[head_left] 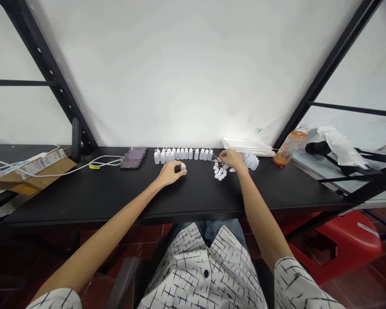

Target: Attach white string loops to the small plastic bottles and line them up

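My left hand (170,173) is closed around a small white plastic bottle (183,166), whose top shows between thumb and fingers, low over the black table. Behind it stands a row of several small white dropper bottles (190,154), upright, with thin pale strands at their tops. To the right, my right hand (234,159) hangs over a cluster of small white caps (220,171), fingertips pinched together. What those fingers hold, if anything, is too small to make out. Beside the right hand lies a heap of white bottles (251,161), partly behind the wrist.
On the black table (116,193) a phone (134,158) and a white cable (106,162) lie left, near an opened cardboard box (35,169). White packets (247,146) and an orange drink bottle (289,146) stand right. Black shelf posts flank both sides; a red stool (350,236) is below right.
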Available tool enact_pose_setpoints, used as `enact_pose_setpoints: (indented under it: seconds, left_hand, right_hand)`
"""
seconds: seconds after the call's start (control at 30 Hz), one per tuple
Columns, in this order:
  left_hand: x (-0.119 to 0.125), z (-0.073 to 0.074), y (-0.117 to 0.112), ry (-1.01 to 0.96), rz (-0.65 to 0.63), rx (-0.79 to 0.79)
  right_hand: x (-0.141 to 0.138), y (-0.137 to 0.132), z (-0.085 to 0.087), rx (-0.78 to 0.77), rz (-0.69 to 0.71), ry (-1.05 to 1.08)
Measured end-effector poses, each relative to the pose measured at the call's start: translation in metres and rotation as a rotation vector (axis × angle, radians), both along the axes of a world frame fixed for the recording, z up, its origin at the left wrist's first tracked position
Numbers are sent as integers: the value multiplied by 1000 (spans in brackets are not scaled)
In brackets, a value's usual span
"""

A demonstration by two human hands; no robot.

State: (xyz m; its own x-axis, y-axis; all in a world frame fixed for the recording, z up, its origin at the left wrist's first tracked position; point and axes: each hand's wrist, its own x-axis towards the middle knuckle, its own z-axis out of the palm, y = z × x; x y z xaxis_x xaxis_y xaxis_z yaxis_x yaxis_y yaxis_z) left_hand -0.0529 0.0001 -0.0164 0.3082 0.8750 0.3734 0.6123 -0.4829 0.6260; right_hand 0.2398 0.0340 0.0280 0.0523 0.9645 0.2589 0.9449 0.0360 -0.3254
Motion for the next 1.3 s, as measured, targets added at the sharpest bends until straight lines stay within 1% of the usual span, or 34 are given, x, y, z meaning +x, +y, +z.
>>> enact_pose_setpoints:
  seconds: [0.13,0.2,0.27,0.33,0.4,0.43,0.53,0.6,0.7,0.83,0.97,1.13,1.3]
  left_hand:
    - [2,1,-4,0,-38,0]
    - [4,1,-5,0,-35,-6]
    - [4,1,-6,1,-21,-11]
    - [5,-1,-6,2,-15,-10]
    - [5,-2,-4,0,-21,-9]
    - [4,-3,-4,0,-27,-8]
    - [4,-4,-2,10,-65,-5]
    - [4,-3,-2,31,-85,-5]
    - [3,-1,-3,51,-80,-15]
    - [4,-1,-4,61,-80,-21]
    - [4,-2,-3,89,-51,7]
    - [6,-2,-4,115,-55,13]
    - [7,0,-4,145,-50,14]
  right_hand:
    - [3,1,2,79,-3,98]
    - [0,1,3,113,23,168]
    - [-7,1,5,119,101,324]
    - [-20,-1,7,79,222,552]
    - [-37,-4,10,-18,351,738]
    - [-46,-6,11,-84,407,778]
    - [-73,-11,14,-260,538,798]
    - [-85,-14,14,-318,595,798]
    - [-95,-17,12,-353,648,803]
    - [-98,-20,11,-333,614,794]
    - [-102,-24,12,-310,586,772]
    - [-105,-23,8,-254,621,759]
    - [-102,-22,4,-214,692,730]
